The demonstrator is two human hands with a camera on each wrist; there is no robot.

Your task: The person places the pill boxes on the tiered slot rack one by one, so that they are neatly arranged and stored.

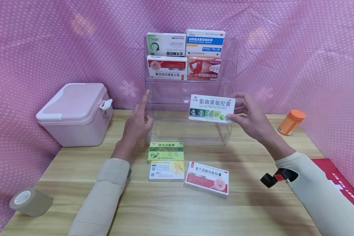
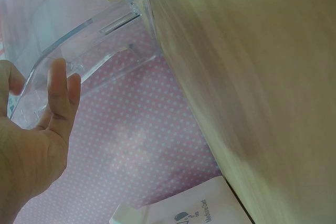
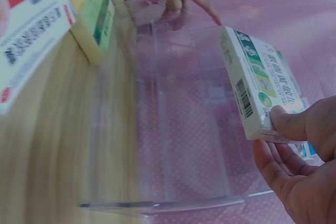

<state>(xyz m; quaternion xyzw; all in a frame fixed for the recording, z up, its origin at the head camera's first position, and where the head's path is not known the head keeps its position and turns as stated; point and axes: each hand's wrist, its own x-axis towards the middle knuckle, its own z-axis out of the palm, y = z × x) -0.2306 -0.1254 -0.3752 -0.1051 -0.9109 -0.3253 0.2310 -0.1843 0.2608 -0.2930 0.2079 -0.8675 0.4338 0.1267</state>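
Note:
My right hand (image 1: 252,116) pinches a white-and-green capsule box (image 1: 212,108) by its right end, thumb in front and fingers behind. The box is held in front of the lower tiers of a clear stepped display rack (image 1: 191,130). At the rack's left side, my left hand (image 1: 138,123) has its index finger extended upward; in the left wrist view its fingers (image 2: 59,95) lie against the clear side panel. Several medicine boxes stand in the upper tiers, including a green-and-white box (image 1: 166,44), a blue-and-white box (image 1: 205,42) and a red box (image 1: 204,68).
Before the rack lie a green box (image 1: 166,151), a white-and-yellow box (image 1: 166,170) and a red-and-white box (image 1: 207,178). A pink lidded case (image 1: 73,114) and a tape roll (image 1: 32,202) are left. An orange bottle (image 1: 291,122) and red first aid kit (image 1: 342,183) are right.

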